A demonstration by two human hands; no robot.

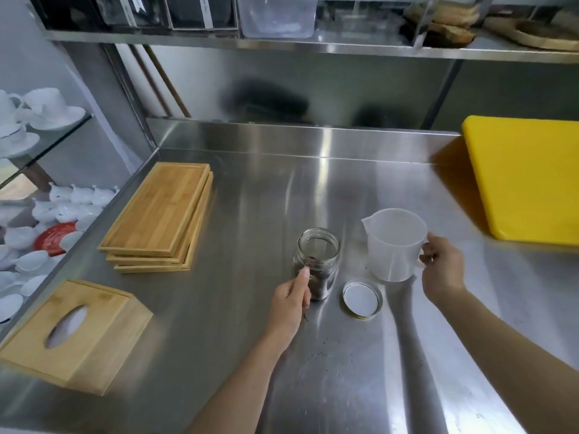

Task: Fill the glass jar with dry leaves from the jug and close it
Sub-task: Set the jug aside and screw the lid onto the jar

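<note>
An open glass jar (318, 255) stands upright on the steel counter (282, 198), with dark dry leaves in its lower part. My left hand (289, 303) grips its lower left side. To its right stands a translucent plastic jug (393, 242), upright and seemingly empty, spout to the left. My right hand (441, 267) is closed on the jug's handle. The jar's round lid (362, 298) lies flat on the counter in front of the jar and jug, white inside facing up.
A stack of bamboo trays (161, 217) lies at the left, a wooden tissue box (75, 333) nearer the front left edge. A yellow cutting board (526, 180) sits at the back right. Leaf crumbs (329, 352) dot the counter. White crockery (47, 214) fills shelves beyond the left edge.
</note>
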